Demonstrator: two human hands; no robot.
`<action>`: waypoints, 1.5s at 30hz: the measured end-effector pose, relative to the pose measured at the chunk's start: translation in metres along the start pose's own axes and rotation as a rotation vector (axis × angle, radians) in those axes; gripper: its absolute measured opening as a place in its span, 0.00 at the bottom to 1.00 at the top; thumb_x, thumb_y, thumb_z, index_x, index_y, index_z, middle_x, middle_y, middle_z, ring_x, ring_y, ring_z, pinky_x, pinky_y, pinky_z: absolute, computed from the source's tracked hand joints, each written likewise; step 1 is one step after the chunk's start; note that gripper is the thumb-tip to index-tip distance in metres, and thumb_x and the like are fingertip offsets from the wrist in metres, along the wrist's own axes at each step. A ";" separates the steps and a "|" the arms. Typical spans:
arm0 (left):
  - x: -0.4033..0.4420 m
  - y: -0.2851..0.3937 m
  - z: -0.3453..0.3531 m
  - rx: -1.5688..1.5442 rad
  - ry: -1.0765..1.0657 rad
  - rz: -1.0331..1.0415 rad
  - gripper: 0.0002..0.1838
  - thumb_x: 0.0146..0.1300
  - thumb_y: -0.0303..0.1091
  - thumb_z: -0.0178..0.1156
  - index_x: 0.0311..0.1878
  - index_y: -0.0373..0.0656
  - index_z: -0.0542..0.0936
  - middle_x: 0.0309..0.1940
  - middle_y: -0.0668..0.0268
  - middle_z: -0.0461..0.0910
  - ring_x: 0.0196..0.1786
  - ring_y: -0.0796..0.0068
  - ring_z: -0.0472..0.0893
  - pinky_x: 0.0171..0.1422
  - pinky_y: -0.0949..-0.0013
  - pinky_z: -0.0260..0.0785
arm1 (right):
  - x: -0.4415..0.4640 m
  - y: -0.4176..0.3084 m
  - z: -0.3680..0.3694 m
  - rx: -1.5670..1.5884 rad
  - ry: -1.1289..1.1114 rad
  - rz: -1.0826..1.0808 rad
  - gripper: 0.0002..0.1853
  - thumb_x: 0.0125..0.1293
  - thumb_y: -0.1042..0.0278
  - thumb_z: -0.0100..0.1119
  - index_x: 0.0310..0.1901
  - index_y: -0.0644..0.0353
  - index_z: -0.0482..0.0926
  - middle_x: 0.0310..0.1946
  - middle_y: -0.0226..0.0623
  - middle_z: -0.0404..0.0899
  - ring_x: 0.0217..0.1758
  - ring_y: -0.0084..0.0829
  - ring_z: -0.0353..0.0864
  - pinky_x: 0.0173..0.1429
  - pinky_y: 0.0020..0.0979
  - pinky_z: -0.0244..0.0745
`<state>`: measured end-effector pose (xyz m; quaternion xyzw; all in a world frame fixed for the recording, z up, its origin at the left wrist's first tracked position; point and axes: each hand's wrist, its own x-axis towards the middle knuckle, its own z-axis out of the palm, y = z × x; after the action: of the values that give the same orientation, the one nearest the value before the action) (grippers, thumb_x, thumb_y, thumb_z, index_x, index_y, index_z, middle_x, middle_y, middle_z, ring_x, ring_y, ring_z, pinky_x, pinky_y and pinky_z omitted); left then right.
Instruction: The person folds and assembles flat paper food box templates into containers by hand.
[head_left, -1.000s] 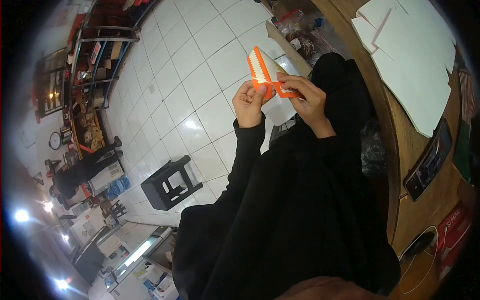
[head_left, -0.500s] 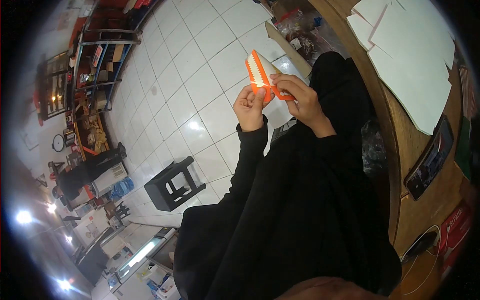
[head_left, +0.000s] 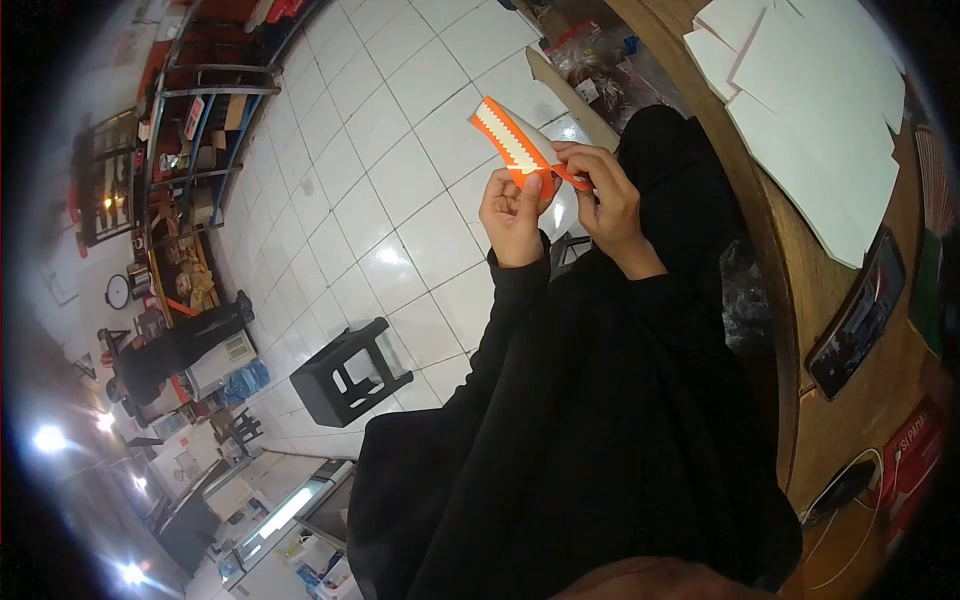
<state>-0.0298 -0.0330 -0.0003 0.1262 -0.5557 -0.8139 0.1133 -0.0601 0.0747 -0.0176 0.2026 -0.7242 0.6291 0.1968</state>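
Observation:
Above the tiled floor, both hands hold a piece of folded orange and white card (head_left: pixel 517 145). Its long face is orange with a pale zigzag-edged stripe down the middle. My left hand (head_left: pixel 515 218) grips the lower end, thumb pressed on the front and fingers curled behind. At the right side, my right hand (head_left: pixel 607 200) pinches a narrow orange flap that angles off that end. The far end of the card points up and left, free of both hands. Part of the folded end is hidden behind the fingers.
To my right is a wooden table (head_left: pixel 780 250) bearing large white sheets (head_left: pixel 810 120) and a phone (head_left: pixel 857 315). A black stool (head_left: pixel 352 372) stands on the tiles at left. Farther off, a person in dark clothes (head_left: pixel 165 350) is near shelves (head_left: pixel 215 130).
The card has tilted farther to the left at its top end. My left hand has shifted slightly right and down, closer to my right hand, which keeps its pinch on the flap.

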 end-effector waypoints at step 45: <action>0.009 -0.004 -0.017 0.543 0.073 0.360 0.09 0.54 0.25 0.59 0.38 0.31 0.76 0.29 0.65 0.76 0.29 0.80 0.74 0.33 0.81 0.66 | 0.001 0.011 -0.014 0.369 -0.105 0.370 0.02 0.50 0.80 0.59 0.28 0.66 0.79 0.31 0.34 0.75 0.32 0.21 0.75 0.35 0.21 0.72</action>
<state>-0.0334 -0.0493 -0.0108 0.0805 -0.7612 -0.5981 0.2373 -0.0666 0.0897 -0.0242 0.1318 -0.6312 0.7644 0.0003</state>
